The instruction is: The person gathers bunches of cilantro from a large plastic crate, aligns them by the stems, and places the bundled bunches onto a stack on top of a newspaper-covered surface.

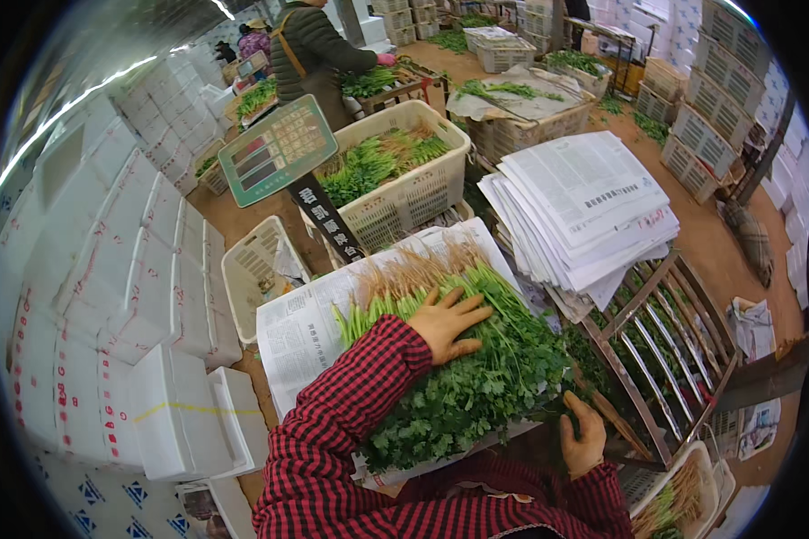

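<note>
A thick layer of leafy greens (476, 386) with pale green stalks and brown stringy roots, looking like coriander or celery, lies spread on newspaper sheets (288, 337). My left hand (445, 325), in a tan glove, rests flat across the stalks and leaves with its fingers spread. Beside the leafy edge, lower right, my right hand (583, 436) is gloved too. Its fingers are slightly bent and apart, with nothing seen between them. A scale display with a keypad (279, 148) stands on a dark post beyond the newspaper.
Stacked newspapers (593, 202) lie right of the greens, above a metal rack (665, 337). A cream crate (404, 198) of greens stands ahead, another crate (234, 278) left of it. White foam boxes (180, 413) line the left. A person (319, 63) works at the far side.
</note>
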